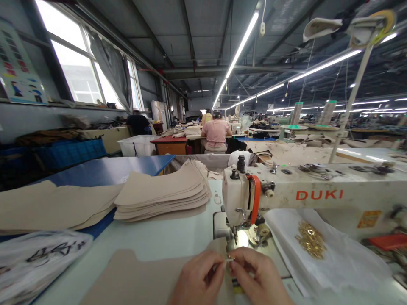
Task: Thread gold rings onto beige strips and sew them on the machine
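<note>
My left hand is closed in a pinch on a short pale strip, just in front of the sewing machine needle. Opposite it, the fingertips of my right hand pinch a small gold metal piece at the strip's other end; its exact shape is mostly hidden by the fingers. Under my left hand lies a beige fabric panel, one edge reaching up to the machine's foot. The white sewing machine stands directly beyond both hands, its lamp lit beside the needle.
Gold metal fittings are heaped on a white plastic bag under the machine arm. Stacked beige panels stand left, near a printed bag. Thread cones rise behind the machine. A person sits further ahead.
</note>
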`<state>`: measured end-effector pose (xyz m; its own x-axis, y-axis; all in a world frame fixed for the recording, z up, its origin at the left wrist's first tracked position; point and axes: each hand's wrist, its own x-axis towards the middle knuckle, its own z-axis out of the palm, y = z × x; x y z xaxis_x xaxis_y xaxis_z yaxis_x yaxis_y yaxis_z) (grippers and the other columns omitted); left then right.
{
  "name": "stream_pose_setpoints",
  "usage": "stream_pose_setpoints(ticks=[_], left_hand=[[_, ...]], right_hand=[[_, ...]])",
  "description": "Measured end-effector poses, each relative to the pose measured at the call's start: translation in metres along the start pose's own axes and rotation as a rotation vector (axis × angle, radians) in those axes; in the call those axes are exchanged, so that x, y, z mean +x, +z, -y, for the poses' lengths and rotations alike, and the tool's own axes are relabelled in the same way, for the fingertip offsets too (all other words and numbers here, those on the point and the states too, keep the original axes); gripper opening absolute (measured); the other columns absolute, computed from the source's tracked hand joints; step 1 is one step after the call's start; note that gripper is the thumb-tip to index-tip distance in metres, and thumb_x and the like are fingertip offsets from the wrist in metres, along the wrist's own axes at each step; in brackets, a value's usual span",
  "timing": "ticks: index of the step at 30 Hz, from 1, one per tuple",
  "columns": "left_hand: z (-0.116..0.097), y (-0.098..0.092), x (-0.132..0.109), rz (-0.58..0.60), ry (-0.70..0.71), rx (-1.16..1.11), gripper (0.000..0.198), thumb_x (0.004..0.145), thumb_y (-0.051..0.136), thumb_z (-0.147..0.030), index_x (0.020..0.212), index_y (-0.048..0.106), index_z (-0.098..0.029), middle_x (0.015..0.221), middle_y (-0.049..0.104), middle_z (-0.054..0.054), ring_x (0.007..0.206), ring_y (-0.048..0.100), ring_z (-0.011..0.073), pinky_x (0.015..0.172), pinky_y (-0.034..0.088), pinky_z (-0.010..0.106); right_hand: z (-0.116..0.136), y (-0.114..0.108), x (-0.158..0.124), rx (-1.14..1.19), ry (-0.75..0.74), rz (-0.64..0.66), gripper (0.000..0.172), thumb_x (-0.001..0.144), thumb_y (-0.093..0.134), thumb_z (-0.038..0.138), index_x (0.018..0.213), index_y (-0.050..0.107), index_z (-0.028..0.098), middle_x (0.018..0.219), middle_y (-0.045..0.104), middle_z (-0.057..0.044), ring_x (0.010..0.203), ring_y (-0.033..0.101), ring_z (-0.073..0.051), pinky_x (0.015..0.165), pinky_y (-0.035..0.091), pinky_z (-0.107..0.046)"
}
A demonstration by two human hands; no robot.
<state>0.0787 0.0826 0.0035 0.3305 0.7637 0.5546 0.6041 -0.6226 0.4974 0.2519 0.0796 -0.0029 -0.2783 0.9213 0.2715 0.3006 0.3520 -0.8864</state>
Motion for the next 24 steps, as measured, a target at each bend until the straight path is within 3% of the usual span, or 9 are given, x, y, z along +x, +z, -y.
stream_pose_setpoints(ticks=[5, 11, 13, 19, 24], left_hand=[[-0.001, -0.002, -0.002, 0.014, -0.032, -0.004, 0.019, 0.087, 0.05, -0.019, 0.074, 0.063, -0.022, 0.065, 0.064, -0.003, 0.057, 0.06, 0.0118, 0.055, 0.043, 0.018], [-0.003, -0.001, -0.003, 0.113, -0.039, -0.095, 0.021, 0.089, 0.047, -0.022, 0.077, 0.065, -0.022, 0.069, 0.067, -0.001, 0.062, 0.061, 0.0133, 0.06, 0.044, 0.019], [-0.003, -0.001, -0.001, 0.144, -0.102, -0.161, 0.022, 0.088, 0.047, -0.022, 0.075, 0.065, -0.021, 0.07, 0.067, 0.0, 0.066, 0.061, 0.0146, 0.063, 0.044, 0.021], [-0.002, 0.0, 0.005, 0.235, -0.441, -0.623, 0.013, 0.082, 0.054, -0.03, 0.081, 0.06, -0.018, 0.067, 0.06, -0.002, 0.056, 0.054, 0.0125, 0.054, 0.043, 0.022], [0.0, 0.004, 0.004, 0.239, -0.494, -0.866, 0.028, 0.078, 0.065, -0.042, 0.09, 0.054, -0.019, 0.067, 0.063, -0.003, 0.049, 0.053, 0.0099, 0.049, 0.042, 0.021]], right_hand=[[0.0, -0.001, -0.003, 0.018, -0.019, 0.012, 0.022, 0.089, 0.045, 0.026, 0.087, 0.064, 0.017, 0.077, 0.063, -0.005, 0.071, 0.06, -0.018, 0.063, 0.044, -0.024], [-0.002, 0.008, -0.002, -0.095, -0.033, -0.039, 0.01, 0.083, 0.047, 0.02, 0.08, 0.056, 0.018, 0.062, 0.05, 0.003, 0.058, 0.049, -0.014, 0.054, 0.035, -0.022], [0.001, 0.01, -0.002, -0.077, -0.043, -0.023, 0.007, 0.081, 0.05, 0.022, 0.084, 0.055, 0.018, 0.062, 0.049, 0.003, 0.056, 0.048, -0.013, 0.053, 0.033, -0.023], [0.003, -0.001, 0.001, 0.247, 0.114, 0.036, 0.019, 0.085, 0.053, 0.036, 0.087, 0.062, 0.019, 0.065, 0.054, 0.001, 0.059, 0.051, -0.015, 0.056, 0.041, -0.024], [-0.002, -0.001, 0.003, 0.247, 0.079, -0.057, 0.019, 0.078, 0.067, 0.036, 0.072, 0.065, 0.018, 0.067, 0.061, 0.0, 0.064, 0.056, -0.015, 0.06, 0.043, -0.024]])
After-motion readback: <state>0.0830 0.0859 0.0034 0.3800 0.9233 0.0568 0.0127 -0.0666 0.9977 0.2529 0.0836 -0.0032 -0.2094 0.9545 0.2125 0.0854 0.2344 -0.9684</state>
